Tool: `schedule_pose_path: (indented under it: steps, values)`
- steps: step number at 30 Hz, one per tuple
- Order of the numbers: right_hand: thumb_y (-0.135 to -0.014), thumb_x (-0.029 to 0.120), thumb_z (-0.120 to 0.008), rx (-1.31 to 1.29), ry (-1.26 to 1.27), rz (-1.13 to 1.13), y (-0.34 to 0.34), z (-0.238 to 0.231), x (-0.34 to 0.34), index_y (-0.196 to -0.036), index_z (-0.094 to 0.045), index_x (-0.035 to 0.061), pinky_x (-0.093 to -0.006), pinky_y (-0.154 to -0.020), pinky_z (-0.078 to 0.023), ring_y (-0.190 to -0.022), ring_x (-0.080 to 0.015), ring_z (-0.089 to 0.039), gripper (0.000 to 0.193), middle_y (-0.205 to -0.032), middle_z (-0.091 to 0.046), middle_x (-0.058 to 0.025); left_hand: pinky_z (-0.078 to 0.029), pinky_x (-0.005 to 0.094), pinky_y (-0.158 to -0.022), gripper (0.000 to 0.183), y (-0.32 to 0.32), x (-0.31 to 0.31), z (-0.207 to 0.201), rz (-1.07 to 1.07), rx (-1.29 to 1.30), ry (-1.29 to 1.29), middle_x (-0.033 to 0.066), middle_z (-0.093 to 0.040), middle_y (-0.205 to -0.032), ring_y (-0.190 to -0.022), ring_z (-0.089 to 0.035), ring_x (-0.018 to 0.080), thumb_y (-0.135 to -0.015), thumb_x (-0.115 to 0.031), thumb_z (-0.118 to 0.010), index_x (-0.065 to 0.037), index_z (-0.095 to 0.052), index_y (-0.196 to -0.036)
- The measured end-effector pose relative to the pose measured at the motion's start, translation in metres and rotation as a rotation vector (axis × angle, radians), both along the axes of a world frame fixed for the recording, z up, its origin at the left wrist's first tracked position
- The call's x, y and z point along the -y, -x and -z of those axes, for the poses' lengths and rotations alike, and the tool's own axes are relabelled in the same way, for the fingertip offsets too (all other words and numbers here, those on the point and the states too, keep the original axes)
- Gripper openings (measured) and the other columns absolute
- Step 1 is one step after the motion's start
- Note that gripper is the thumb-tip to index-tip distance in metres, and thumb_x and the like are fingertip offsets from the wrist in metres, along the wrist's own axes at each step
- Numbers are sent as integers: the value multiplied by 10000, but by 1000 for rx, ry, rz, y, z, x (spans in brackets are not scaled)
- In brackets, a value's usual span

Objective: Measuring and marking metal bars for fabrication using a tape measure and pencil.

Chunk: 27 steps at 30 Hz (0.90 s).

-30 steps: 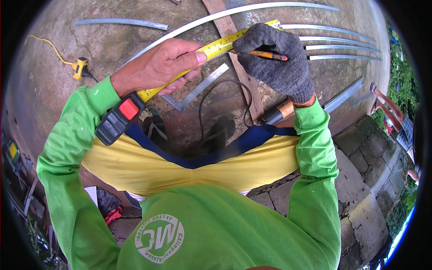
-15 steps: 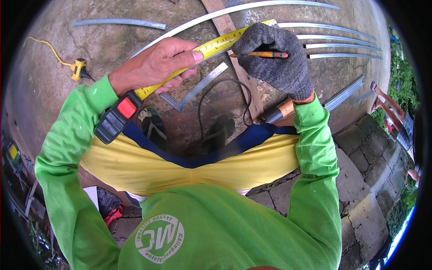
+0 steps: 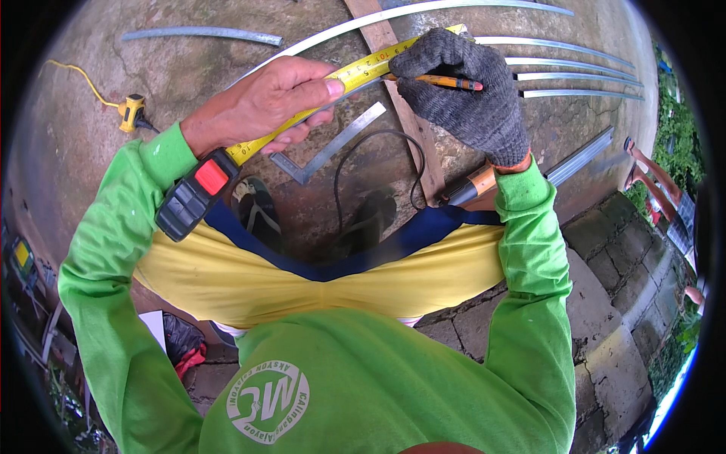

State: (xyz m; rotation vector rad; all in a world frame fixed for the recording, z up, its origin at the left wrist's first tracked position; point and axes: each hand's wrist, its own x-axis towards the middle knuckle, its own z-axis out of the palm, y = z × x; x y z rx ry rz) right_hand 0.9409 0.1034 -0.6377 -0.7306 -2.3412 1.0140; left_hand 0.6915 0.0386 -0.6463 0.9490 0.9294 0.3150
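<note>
Concrete ground (image 3: 174, 98), hands holding tape measure (image 3: 302, 113), pencil (image 3: 446, 81)

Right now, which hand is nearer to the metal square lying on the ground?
Left. The bare left hand, holding the yellow tape measure, is just above the metal square; the gloved right hand with the pencil is farther right.

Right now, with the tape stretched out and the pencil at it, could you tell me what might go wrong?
The left hand alone presses the yellow tape measure down; if the blade slips, the mark may land off. The gloved right hand holds the pencil in thick knit fabric, so the line could come out coarse. A black cable loops on the ground near the sandalled feet, which could snag a foot.
</note>
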Motion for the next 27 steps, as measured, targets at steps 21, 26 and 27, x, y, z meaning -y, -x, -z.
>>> schedule_pose_path:
  steps: [21, 26, 27]
  values:
    - [-808, 159, -705, -211, 373, 138, -14, -17, -9, -978, -689, 82, -237, -579, -496, -674, -140, -641, 187, -806, -686, -37, -359, 171, -369, 407, 5, -2, -7, -63, 7, -6, 1, -492, -756, -463, -426, 24, -987, -332, -463, -17, -507, -1240]
    - [-935, 263, -524, -535, 685, 483, -28, -13, -31, -1126, -607, -25, -231, -558, -408, -701, -164, -552, 355, -898, -646, -110, -357, 162, -384, 390, 6, -10, 4, -237, 63, 61, -5, -485, -769, -500, -436, 27, -982, -344, -474, -34, -520, -1214]
    - [-935, 263, -524, -553, 689, 469, -27, -7, -32, -1126, -607, -25, -231, -558, -408, -701, -164, -552, 355, -898, -646, -110, -357, 162, -384, 390, 5, -11, 7, -236, 40, 52, -5, -485, -769, -500, -436, 27, -982, -344, -474, -34, -520, -1214]
